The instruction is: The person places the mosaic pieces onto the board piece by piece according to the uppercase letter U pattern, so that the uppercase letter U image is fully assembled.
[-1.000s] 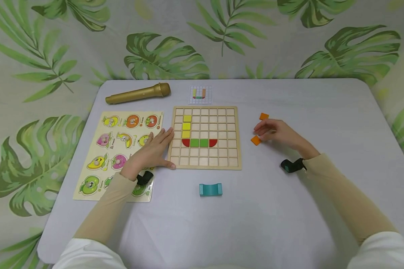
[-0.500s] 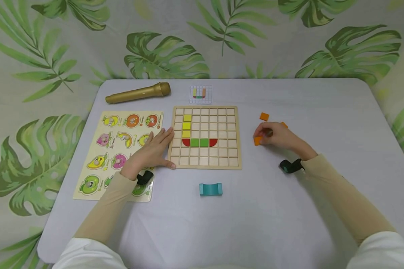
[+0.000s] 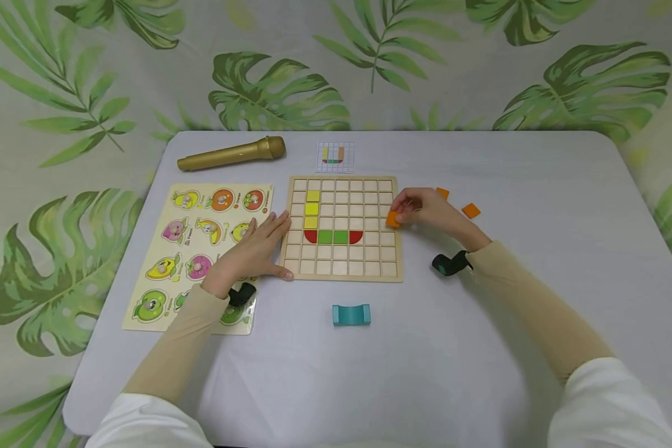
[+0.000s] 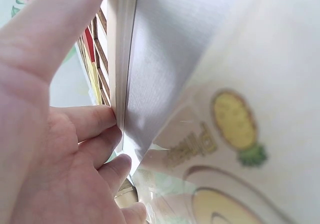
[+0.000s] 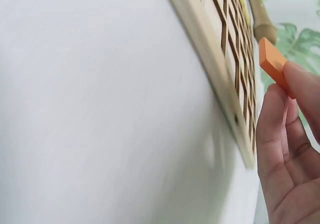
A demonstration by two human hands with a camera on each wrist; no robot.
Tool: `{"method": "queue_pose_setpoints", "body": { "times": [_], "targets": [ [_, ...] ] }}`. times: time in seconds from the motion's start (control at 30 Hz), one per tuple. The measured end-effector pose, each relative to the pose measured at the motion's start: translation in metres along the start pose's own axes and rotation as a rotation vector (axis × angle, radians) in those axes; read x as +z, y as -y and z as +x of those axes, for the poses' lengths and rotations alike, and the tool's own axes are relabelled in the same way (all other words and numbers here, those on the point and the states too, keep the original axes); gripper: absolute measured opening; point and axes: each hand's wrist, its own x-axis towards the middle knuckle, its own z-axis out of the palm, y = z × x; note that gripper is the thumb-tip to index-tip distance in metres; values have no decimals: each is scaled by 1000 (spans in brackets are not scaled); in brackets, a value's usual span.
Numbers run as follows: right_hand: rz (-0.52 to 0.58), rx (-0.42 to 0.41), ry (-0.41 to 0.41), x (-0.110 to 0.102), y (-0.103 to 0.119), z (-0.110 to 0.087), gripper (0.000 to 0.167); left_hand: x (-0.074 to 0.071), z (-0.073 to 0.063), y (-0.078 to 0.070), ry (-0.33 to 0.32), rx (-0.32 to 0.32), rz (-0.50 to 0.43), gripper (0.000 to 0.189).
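My right hand (image 3: 428, 210) pinches an orange square tile (image 3: 392, 219) between thumb and fingers, over the right edge of a wooden grid board (image 3: 364, 267). In the right wrist view the held tile (image 5: 272, 63) stands tilted above the board's rim. My left hand (image 3: 251, 252) rests with straight, spread fingers against the board's left edge; the left wrist view shows its fingertips (image 4: 107, 118) at the rim. On the board, three yellow tiles (image 3: 312, 209) form a column, above a row of two green tiles (image 3: 333, 236) between two red rounded tiles (image 3: 355, 237).
Two more orange tiles (image 3: 471, 211) lie right of the board, one partly behind the right hand. A pattern card (image 3: 344, 167) lies behind the board. A fruit puzzle board (image 3: 137, 274) sits under the left arm, a gold microphone (image 3: 229, 155) behind it. A teal block (image 3: 351, 315) lies in front.
The right hand has taken hold of an orange tile at the right and carried it left to the board's right edge. The left hand has stayed in place.
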Motion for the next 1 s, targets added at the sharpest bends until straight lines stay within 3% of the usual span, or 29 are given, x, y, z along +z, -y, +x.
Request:
{"method": "queue_pose_setpoints", "body": {
  "times": [0.2,0.37,0.83,1.0],
  "targets": [
    [-100,-1,34,27,16,30,13,0,1,1,0,-4,4,117],
    [-156,-21,79,45,27,43,8,0,2,1,-2,-4,9,117],
    [-367,-64,43,57,44,44,7,0,1,0,14,-21,-2,117],
    [-307,-77,44,55,38,43,9,0,1,0,12,-19,-6,117]
  ]
}}
